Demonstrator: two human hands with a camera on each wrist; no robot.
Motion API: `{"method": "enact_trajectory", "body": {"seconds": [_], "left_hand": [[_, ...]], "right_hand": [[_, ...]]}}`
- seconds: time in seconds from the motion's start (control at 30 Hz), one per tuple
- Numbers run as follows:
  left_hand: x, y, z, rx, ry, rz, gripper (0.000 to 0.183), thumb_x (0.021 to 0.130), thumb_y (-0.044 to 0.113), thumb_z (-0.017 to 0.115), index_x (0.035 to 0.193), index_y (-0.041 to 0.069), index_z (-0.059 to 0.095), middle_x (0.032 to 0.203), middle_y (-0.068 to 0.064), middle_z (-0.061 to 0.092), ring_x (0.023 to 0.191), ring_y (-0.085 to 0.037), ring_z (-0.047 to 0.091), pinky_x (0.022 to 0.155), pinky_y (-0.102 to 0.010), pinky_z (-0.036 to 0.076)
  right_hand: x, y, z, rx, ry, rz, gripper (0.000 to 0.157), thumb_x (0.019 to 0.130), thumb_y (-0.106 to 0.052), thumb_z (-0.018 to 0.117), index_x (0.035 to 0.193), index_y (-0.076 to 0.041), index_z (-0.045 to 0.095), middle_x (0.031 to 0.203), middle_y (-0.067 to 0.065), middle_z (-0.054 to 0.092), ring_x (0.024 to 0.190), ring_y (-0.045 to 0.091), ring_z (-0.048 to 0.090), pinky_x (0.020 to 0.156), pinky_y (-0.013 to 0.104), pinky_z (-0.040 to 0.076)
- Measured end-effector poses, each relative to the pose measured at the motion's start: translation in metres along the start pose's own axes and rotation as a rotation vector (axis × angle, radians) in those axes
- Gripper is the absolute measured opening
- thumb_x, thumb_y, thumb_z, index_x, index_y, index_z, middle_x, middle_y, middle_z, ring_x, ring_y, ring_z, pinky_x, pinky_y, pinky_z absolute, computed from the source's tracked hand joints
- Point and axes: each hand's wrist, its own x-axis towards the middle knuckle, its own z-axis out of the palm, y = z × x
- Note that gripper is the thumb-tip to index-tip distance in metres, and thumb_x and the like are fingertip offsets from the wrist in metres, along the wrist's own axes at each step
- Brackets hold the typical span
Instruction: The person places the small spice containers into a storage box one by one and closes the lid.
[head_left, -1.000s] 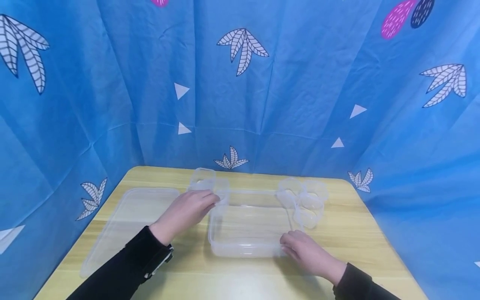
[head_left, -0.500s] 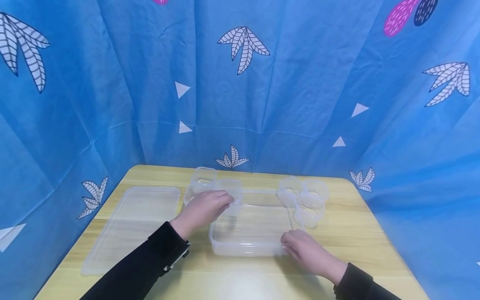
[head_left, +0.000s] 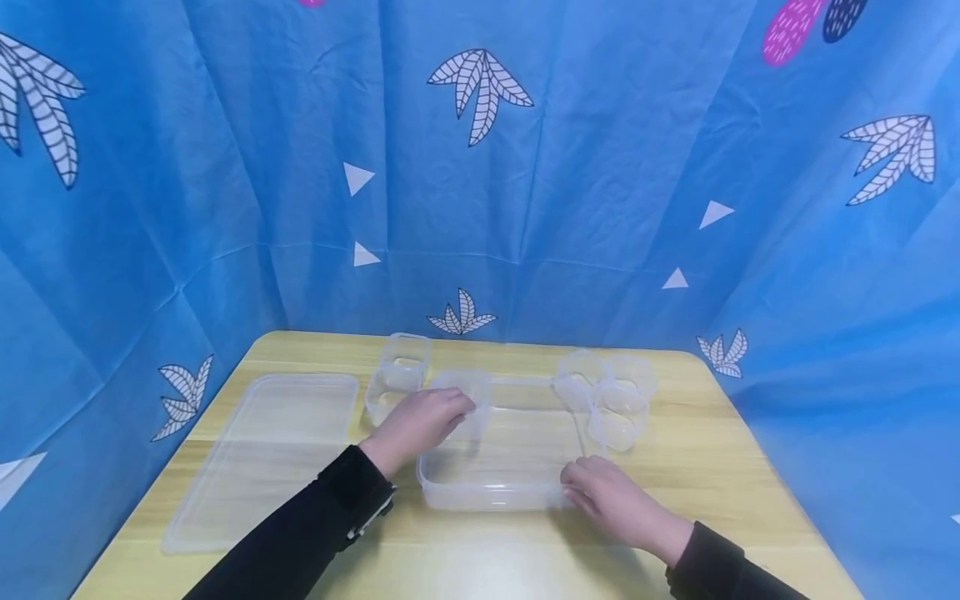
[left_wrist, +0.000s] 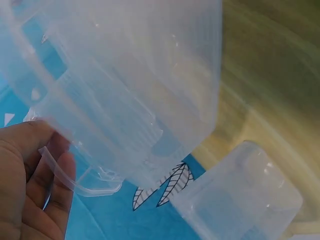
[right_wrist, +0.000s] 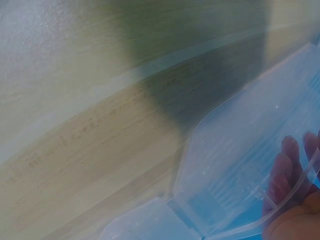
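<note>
In the head view, the left hand [head_left: 420,421] pinches a small clear plastic container [head_left: 471,383] by its edge, fingers curled down; the container sits just beyond and to the right of the fingertips, at the far left corner of a large rectangular clear box [head_left: 491,498]. Whether it touches the bottom cannot be told. The right hand [head_left: 622,508] grips the box at its near right corner, the box lying forward and left of that hand on the wood-grain table [head_left: 465,558]. Small clear containers [head_left: 405,358] stand past the left hand, a cluster of small cups [head_left: 618,404] stands beyond the right, and a flat translucent lid [head_left: 262,458] lies to the left. In the left wrist view, the thumb and bent fingers close on either side of a thin clear rim. In the right wrist view, thumb and fingers straddle the box's rim, the wall between them.
</note>
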Motion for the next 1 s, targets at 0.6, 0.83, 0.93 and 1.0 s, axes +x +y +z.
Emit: {"method": "enact_trajectory", "body": {"seconds": [0.6,0.83,0.93,1.0], "left_hand": [[0.000,0.001,0.018,0.001,-0.117,-0.032,0.023,0.087,-0.003,0.066,0.077,0.017,0.061,0.074,0.008,0.056,0.064,-0.009,0.048,0.061,-0.026,0.048],[-0.002,-0.001,0.024,0.046,-0.145,-0.040,0.021,0.086,-0.001,0.067,0.079,0.018,0.063,0.075,0.008,0.058,0.063,-0.008,0.049,0.062,-0.028,0.051],[-0.002,-0.001,0.025,0.048,-0.149,-0.046,0.020,0.086,-0.001,0.067,0.080,0.017,0.063,0.073,0.008,0.055,0.062,-0.009,0.048,0.060,-0.029,0.050],[-0.002,-0.001,0.025,0.043,-0.148,-0.050,0.021,0.085,-0.001,0.067,0.079,0.018,0.062,0.072,0.009,0.053,0.062,-0.009,0.046,0.058,-0.028,0.048]], "right_hand": [[0.000,0.001,0.001,-0.007,-0.034,0.041,0.011,0.091,-0.008,0.068,0.099,-0.013,0.063,0.092,-0.010,0.060,0.086,0.010,0.056,0.076,0.032,0.052],[0.000,0.003,0.002,-0.012,-0.045,0.056,0.010,0.091,-0.011,0.067,0.100,-0.012,0.063,0.093,-0.010,0.060,0.087,0.009,0.057,0.077,0.032,0.052],[0.000,0.003,0.002,-0.006,-0.047,0.056,0.010,0.091,-0.011,0.067,0.100,-0.012,0.063,0.093,-0.010,0.060,0.087,0.009,0.057,0.077,0.032,0.052],[0.000,0.003,0.002,-0.004,-0.043,0.051,0.010,0.091,-0.010,0.067,0.100,-0.012,0.063,0.093,-0.010,0.060,0.087,0.009,0.056,0.076,0.031,0.052]]}}
